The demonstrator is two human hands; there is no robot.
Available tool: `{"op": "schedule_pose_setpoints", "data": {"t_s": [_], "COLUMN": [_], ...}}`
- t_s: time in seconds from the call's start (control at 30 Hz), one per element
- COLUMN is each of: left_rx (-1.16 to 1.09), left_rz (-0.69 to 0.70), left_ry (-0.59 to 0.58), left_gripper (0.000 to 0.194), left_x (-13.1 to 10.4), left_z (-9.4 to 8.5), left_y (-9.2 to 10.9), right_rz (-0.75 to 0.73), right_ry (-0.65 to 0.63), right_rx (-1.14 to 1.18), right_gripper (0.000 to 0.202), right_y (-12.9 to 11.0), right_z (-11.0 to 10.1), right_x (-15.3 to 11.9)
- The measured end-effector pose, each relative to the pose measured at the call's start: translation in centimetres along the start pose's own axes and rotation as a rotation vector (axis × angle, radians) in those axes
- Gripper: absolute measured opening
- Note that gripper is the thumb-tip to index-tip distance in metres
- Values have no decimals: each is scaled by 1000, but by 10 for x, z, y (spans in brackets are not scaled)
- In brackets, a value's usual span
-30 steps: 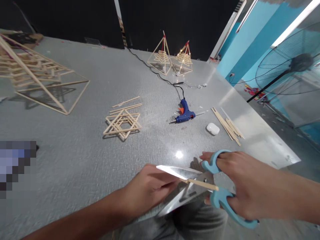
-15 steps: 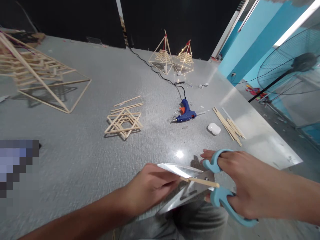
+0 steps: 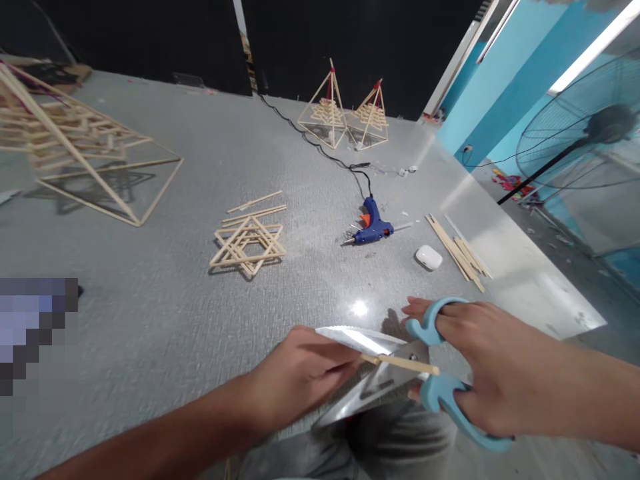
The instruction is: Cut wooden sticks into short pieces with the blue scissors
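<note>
My right hand (image 3: 493, 360) grips the light-blue handles of a pair of scissors (image 3: 367, 343), whose blades are spread apart and point left. Between the blades, near the pivot, lies a thin wooden stick (image 3: 407, 364). My left hand (image 3: 303, 377) is closed on the stick's other end, which its fingers partly hide. Above the left hand, a star-shaped frame of wooden sticks (image 3: 253, 258) rests on the table (image 3: 165, 307), with a few loose sticks (image 3: 255, 215) just behind it.
A blue glue gun (image 3: 371, 231) lies mid-table, its black cord (image 3: 295, 127) running back. Right of it are a white case (image 3: 429, 258) and several sticks (image 3: 455, 250). Stick pyramids (image 3: 327, 110) stand at the back, a larger one (image 3: 90, 153) at left. A fan (image 3: 600, 127) is off the right edge.
Both hands, the scissors and the stick stay almost still. The small lights on the rear right pyramid, lit before, are now dark.
</note>
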State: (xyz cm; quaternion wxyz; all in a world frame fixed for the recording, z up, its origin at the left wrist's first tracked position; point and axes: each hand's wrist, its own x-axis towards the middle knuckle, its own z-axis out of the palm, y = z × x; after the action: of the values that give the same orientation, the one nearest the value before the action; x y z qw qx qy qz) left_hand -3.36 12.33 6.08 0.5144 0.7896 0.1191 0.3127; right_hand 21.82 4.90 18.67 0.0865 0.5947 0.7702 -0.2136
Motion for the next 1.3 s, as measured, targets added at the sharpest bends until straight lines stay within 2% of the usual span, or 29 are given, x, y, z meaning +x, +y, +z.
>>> {"op": "schedule_pose_setpoints", "data": {"t_s": [0.27, 0.43, 0.63, 0.8, 0.87, 0.93, 1.07, 1.13, 1.2, 1.3], "left_rx": [-64, -97, -96, 11, 69, 149, 295, 281, 233, 107], "left_rz": [-13, 4, -41, -52, -24, 63, 311, 367, 333, 190], "left_ry": [-20, -33, -65, -114, -111, -69, 107, 183, 211, 200], "left_gripper": [40, 44, 46, 42, 39, 33, 24, 22, 20, 19], "left_x": [5, 7, 6, -1, -1, 2, 12, 17, 19, 21], "left_z": [-4, -4, -4, -2, -3, -9, -26, -32, -35, -37], "left_y": [10, 11, 12, 4, 0, -1, 6, 12, 17, 23], "right_rz": [3, 14, 75, 82, 53, -28, -258, -340, -421, -519], "right_ry": [-5, 25, -82, -56, -4, 96, 397, 502, 602, 647], "right_rx": [-1, -37, 5, 95, 105, 145, 316, 391, 471, 530], "right_gripper": [33, 25, 13, 11, 11, 16, 22, 23, 25, 29], "right_y": [-2, 1, 0, 4, 8, 13, 17, 18, 19, 21], "right_z": [-3, 0, -2, 3, 11, 22, 50, 64, 76, 88], "right_x": [2, 2, 6, 9, 14, 21, 48, 65, 83, 104]}}
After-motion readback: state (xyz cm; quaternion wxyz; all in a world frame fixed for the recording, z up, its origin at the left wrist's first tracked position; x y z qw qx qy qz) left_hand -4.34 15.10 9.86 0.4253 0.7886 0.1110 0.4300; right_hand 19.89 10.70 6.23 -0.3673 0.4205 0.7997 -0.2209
